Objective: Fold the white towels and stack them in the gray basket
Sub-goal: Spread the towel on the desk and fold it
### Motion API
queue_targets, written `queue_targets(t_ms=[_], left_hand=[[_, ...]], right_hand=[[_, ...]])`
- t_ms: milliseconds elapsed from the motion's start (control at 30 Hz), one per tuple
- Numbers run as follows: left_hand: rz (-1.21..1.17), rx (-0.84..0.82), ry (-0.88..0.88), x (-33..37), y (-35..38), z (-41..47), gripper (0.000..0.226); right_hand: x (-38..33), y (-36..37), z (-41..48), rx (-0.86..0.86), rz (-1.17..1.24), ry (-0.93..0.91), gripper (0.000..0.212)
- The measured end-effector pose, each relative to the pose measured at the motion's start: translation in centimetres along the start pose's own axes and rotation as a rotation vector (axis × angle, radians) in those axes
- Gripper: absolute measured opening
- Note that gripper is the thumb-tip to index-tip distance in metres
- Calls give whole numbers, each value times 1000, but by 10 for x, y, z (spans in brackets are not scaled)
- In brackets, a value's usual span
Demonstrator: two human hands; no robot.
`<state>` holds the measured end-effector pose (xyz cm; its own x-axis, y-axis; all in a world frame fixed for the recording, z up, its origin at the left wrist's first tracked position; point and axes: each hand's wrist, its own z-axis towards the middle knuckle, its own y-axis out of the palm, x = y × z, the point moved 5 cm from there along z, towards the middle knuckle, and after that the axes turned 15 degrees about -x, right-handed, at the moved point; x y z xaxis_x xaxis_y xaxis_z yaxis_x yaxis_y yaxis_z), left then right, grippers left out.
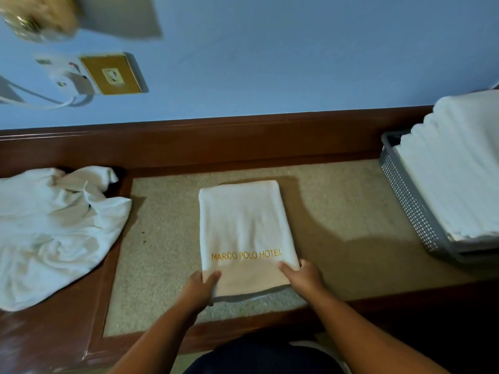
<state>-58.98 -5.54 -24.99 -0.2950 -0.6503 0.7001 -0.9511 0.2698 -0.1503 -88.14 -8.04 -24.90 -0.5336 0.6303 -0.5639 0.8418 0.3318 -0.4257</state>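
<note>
Both in: left hand (201, 288) and right hand (302, 276) pinch the towel (243, 222) at its near corners, fingers (287, 268) curled round the edge; lengthwise it runs away, basket (405, 201) off right (right hand nearer)

Hotel room. Folded towel (244, 228) embroidered "MARCO POLO HOTEL". Polished wood-framed counter (54, 333) with stone inlay against blue wall (297, 55); brass switch plate (114, 74) far left; gray basket (410, 203) of stacked white towels right.
</note>
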Motion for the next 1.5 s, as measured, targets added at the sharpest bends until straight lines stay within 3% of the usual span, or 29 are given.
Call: queue_targets(t_ms=[167,333,467,633,700,800,833,900,967,1100,1233,1400,1500], left_hand=[[-66,-106,-13,-17,6,-20,22],[97,-92,-109,-62,13,-36,33],[91,-61,-86,-66,19,-48,31],[-31,-140,-67,-59,12,-50,34],[-70,-192,-99,-63,12,-52,31],[304,-268,-205,-69,11,-55,36],[475,-204,-237,-70,8,-55,38],[602,22,-245,-66,0,-63,38],[542,150,-189,-65,1,-70,37],[377,96,-158,-73,13,-70,34],[416,112,-165,-69,12,-65,44],[418,-11,-168,-62,18,-59,34],[356,11,-162,-62,14,-59,34]], right_hand=[[14,-7,-22,-25,7,-3,33],[56,10,-41,-133,-73,39,73],[68,17,-43,-141,-49,59,75],[56,8,-47,-141,-120,-26,38],[58,6,-50,-190,-172,-8,35],[70,7,-49,-306,-366,76,43],[70,6,-49,-304,-401,89,44],[63,3,-50,-214,-412,71,37],[58,4,-49,-138,-365,26,30],[56,11,-49,-145,-310,20,33],[55,11,-49,-137,-340,33,29],[55,11,-48,-186,-348,56,23],[56,10,-46,-203,-338,64,19]])
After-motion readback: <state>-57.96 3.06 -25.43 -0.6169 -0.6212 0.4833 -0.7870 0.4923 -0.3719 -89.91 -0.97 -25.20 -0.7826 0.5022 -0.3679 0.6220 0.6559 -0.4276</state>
